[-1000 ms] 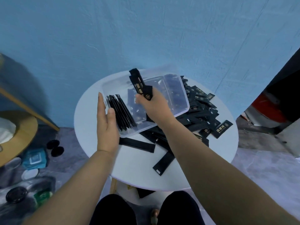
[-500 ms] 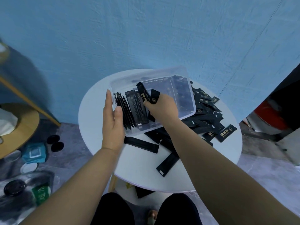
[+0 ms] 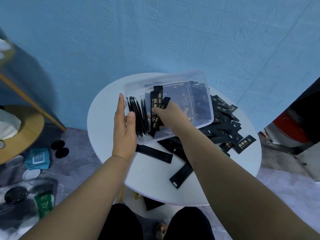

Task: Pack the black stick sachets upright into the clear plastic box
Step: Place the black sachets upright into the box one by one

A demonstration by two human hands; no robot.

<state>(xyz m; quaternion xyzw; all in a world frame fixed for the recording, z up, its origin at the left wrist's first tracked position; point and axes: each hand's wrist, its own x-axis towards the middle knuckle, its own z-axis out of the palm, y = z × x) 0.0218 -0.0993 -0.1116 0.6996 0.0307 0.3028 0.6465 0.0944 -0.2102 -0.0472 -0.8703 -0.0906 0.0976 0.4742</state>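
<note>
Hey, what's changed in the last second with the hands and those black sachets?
The right hand brought its gripped sachets down from above the clear box into it, beside the upright row, and still holds them. The left hand still steadies the box's left end; the loose pile stays put.
</note>
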